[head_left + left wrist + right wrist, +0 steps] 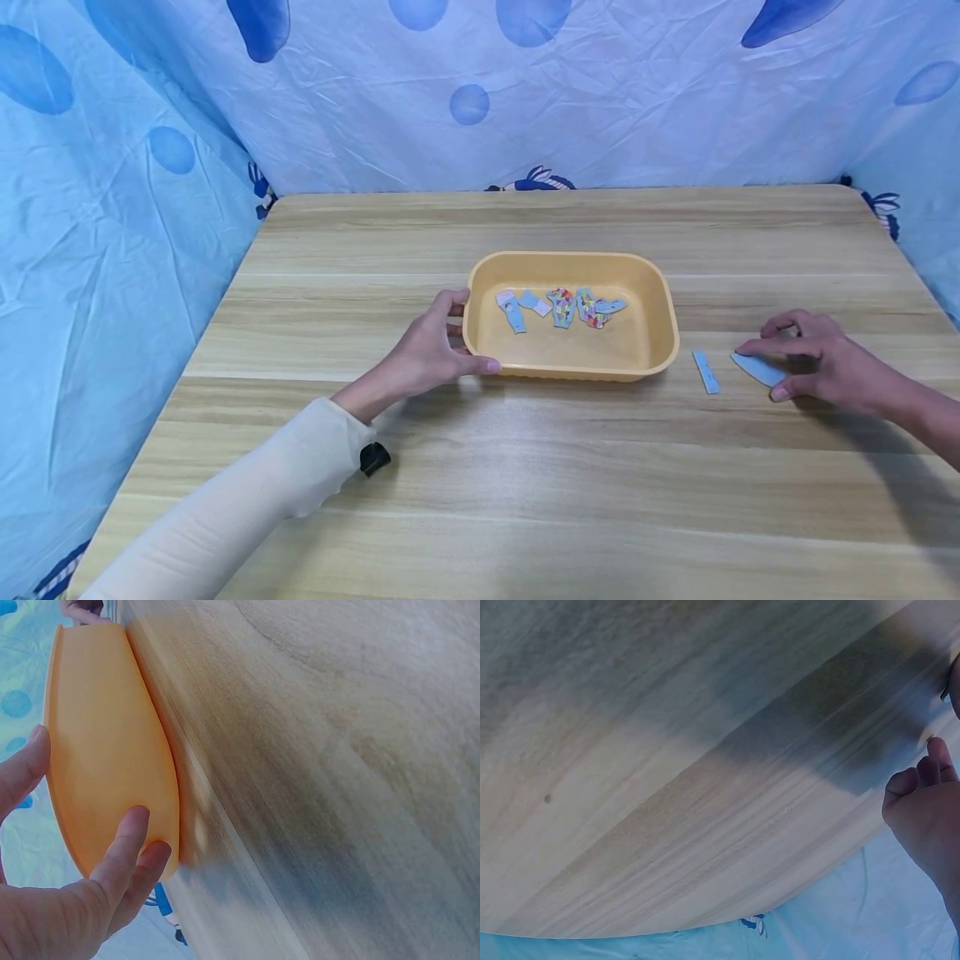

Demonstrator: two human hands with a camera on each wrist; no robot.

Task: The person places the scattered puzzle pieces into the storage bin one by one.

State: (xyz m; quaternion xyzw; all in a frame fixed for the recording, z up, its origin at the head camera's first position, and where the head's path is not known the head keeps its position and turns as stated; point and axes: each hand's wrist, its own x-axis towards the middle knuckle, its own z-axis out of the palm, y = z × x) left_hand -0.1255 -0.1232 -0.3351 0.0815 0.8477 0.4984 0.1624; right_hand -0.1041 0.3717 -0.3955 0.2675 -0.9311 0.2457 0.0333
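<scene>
A yellow plastic tray [570, 373] stands in the middle of the table. My left hand [427, 346] grips its left end, thumb at the near corner and fingers against the outer wall. Inside lie several small flat cutout pieces [562, 308], light blue, some with multicoloured patches. To the right, my right hand [825, 362] pinches a light-blue, leaf-shaped flat piece [756, 368] between thumb and fingers, at the tabletop. Between that piece and the tray lies a narrow light-blue piece [706, 372]. The right wrist view shows the hand [926, 791] only at its edge, its fingertips partly cut off.
The wood-grain table [525, 500] has rounded far corners. Blue patterned sheeting [375, 108] hangs behind the table and at both sides. A small black object [373, 458] shows at the left sleeve cuff.
</scene>
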